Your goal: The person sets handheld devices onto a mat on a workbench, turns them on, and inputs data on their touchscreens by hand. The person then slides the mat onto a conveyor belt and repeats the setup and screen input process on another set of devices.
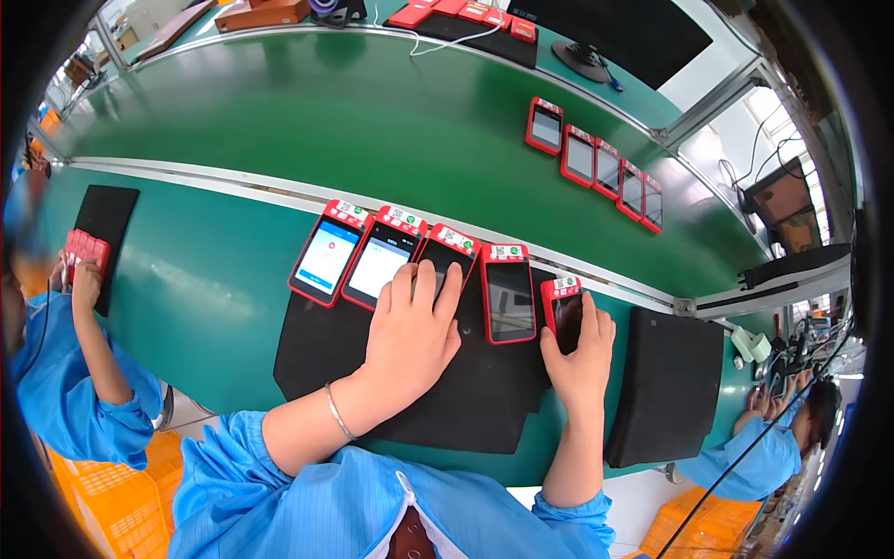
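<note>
My left hand [406, 337], with a bracelet at its wrist, lies palm down with fingers stretched over a red handheld payment terminal [453, 240], partly hiding its dark screen. My right hand [581, 361] has its thumb and fingers around the sides of another red payment terminal [566, 315] at the row's right end; its screen is dark. Between my hands lies a terminal with a dark grey screen [509, 296]. Left of my left hand, a terminal with a blue-and-white screen [325, 254] sits beside one with a lit white screen [382, 261]. Black mat [317, 359] extends beneath my left arm.
Several red terminals [596, 166] stand on the green board behind, with a monitor [624, 33] and more red devices [470, 13] above. A black pad [666, 387] lies at right. Co-workers in blue sit at left [79, 373] and right [754, 456].
</note>
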The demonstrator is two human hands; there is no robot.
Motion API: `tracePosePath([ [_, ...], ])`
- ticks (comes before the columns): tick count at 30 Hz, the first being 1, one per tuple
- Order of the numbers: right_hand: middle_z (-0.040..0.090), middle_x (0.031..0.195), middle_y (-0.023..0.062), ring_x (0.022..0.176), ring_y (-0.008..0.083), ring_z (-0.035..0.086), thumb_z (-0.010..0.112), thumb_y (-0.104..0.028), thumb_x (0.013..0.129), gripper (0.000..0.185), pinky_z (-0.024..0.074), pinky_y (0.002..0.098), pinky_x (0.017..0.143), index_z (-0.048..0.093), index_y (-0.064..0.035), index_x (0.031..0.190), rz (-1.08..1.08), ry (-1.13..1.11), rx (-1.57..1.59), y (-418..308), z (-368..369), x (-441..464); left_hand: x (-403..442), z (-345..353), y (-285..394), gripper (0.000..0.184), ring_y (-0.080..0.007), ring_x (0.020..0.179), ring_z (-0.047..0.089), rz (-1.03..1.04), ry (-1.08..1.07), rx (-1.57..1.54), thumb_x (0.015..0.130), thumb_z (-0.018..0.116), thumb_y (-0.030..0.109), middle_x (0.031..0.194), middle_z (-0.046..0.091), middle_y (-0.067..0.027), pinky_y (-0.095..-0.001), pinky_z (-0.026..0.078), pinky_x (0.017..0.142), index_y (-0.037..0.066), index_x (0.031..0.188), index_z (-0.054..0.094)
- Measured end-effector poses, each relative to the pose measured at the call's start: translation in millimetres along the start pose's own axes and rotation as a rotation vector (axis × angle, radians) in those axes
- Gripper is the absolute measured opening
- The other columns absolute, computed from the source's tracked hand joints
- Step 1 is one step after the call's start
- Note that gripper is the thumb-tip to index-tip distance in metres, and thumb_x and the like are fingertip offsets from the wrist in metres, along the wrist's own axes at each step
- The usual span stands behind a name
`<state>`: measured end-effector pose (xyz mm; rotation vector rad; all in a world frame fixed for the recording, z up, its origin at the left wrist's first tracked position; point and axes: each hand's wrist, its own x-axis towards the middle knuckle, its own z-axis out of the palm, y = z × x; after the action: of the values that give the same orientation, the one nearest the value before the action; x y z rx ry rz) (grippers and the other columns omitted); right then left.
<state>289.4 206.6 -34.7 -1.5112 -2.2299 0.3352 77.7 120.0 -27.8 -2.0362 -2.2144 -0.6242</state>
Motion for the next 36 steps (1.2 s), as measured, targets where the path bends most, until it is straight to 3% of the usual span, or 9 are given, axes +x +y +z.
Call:
tracePosePath([
  [4, 0.053, 0.111, 0.0173, 0.103, 0.0334, 0.050, 0.073, -0.015, 0.072, 0.069, 0.0458, 0.0413, 0.087, 0.046, 0.0059, 0.132, -0.004, 0.019, 0.059, -1.3, 2.2, -0.9, -4.1, -4.7, 3.0, 0.059, -0.0350, 0.111, 0.048, 0.029, 0.007, -0.023, 0.076, 0.067, 0.018, 0.118, 0.049, -0.0189, -0.0443, 0.043, 0.090, 0.000, 0.129, 0.049],
  [9, 0.055, 0.102, 0.0158, 0.096, 0.0329, 0.052, 0.074, -0.014, 0.068, 0.072, 0.0464, 0.0414, 0.082, 0.047, 0.0057, 0.132, -0.033, 0.012, 0.021, -4.3, 1.0, 4.9, -6.7, -0.1, 17.6, 0.053, -0.0317, 0.099, 0.053, 0.086, 0.010, -0.278, 0.079, 0.068, 0.017, 0.107, 0.054, -0.0173, -0.0395, 0.046, 0.086, -0.005, 0.124, 0.050],
  [14, 0.056, 0.098, 0.0140, 0.091, 0.0325, 0.053, 0.077, -0.014, 0.063, 0.084, 0.0477, 0.0417, 0.077, 0.042, 0.0024, 0.137, -0.008, 0.075, -0.011, -15.5, 3.9, 5.4, 0.6, 11.5, 31.3, 0.065, -0.0404, 0.104, 0.058, -0.018, -0.060, -0.493, 0.086, 0.066, 0.021, 0.117, 0.052, -0.0250, -0.0405, 0.052, 0.083, -0.010, 0.133, 0.035],
  [21, 0.057, 0.100, 0.0143, 0.091, 0.0335, 0.054, 0.077, -0.015, 0.062, 0.091, 0.0477, 0.0415, 0.076, 0.037, -0.0031, 0.143, 0.032, 0.126, 0.063, -24.3, 4.6, -5.0, 15.8, 5.9, 36.7, 0.071, -0.0362, 0.096, 0.058, -0.054, -0.194, -0.415, 0.084, 0.069, 0.029, 0.110, 0.050, -0.0238, -0.0365, 0.053, 0.075, -0.011, 0.132, 0.036],
  [24, 0.057, 0.101, 0.0147, 0.093, 0.0344, 0.054, 0.076, -0.014, 0.064, 0.090, 0.0469, 0.0418, 0.078, 0.036, -0.0029, 0.143, 0.077, 0.147, 0.042, -15.1, 4.6, -0.4, 26.8, 24.0, 43.5, 0.074, -0.0293, 0.088, 0.050, 0.042, -0.065, -0.240, 0.081, 0.071, 0.038, 0.098, 0.048, -0.0193, -0.0343, 0.049, 0.069, -0.014, 0.126, 0.042],
  [27, 0.058, 0.102, 0.0146, 0.097, 0.0340, 0.054, 0.076, -0.014, 0.065, 0.088, 0.0463, 0.0416, 0.082, 0.037, -0.0040, 0.143, 0.126, 0.158, 0.061, -10.5, 4.5, 0.7, 35.6, 35.9, 45.3, 0.075, -0.0289, 0.090, 0.049, 0.069, 0.001, -0.203, 0.080, 0.071, 0.041, 0.098, 0.048, -0.0189, -0.0342, 0.047, 0.073, -0.014, 0.124, 0.044],
  [29, 0.058, 0.102, 0.0141, 0.098, 0.0336, 0.054, 0.075, -0.016, 0.066, 0.086, 0.0460, 0.0419, 0.084, 0.037, -0.0057, 0.143, 0.209, 0.117, 0.116, -13.2, 3.3, 0.9, 37.3, 37.8, 48.4, 0.073, -0.0292, 0.091, 0.048, 0.039, -0.025, -0.226, 0.077, 0.072, 0.036, 0.097, 0.048, -0.0183, -0.0351, 0.045, 0.075, -0.013, 0.124, 0.045],
  [32, 0.058, 0.102, 0.0135, 0.096, 0.0329, 0.053, 0.074, -0.016, 0.067, 0.085, 0.0457, 0.0417, 0.083, 0.038, -0.0071, 0.143, 0.144, 0.160, 0.101, -7.7, 8.2, 1.0, 33.3, 36.7, 49.3, 0.070, -0.0319, 0.095, 0.049, 0.049, 0.043, -0.167, 0.072, 0.069, 0.024, 0.106, 0.049, -0.0229, -0.0369, 0.046, 0.079, -0.011, 0.127, 0.045],
  [36, 0.057, 0.099, 0.0131, 0.093, 0.0320, 0.053, 0.073, -0.015, 0.068, 0.083, 0.0455, 0.0411, 0.081, 0.039, -0.0088, 0.144, 0.168, 0.152, 0.106, -11.6, 7.6, 0.8, 9.2, 21.0, 49.6, 0.068, -0.0324, 0.099, 0.050, 0.087, -0.075, -0.113, 0.075, 0.069, 0.027, 0.110, 0.049, -0.0230, -0.0382, 0.047, 0.081, -0.006, 0.130, 0.045],
])
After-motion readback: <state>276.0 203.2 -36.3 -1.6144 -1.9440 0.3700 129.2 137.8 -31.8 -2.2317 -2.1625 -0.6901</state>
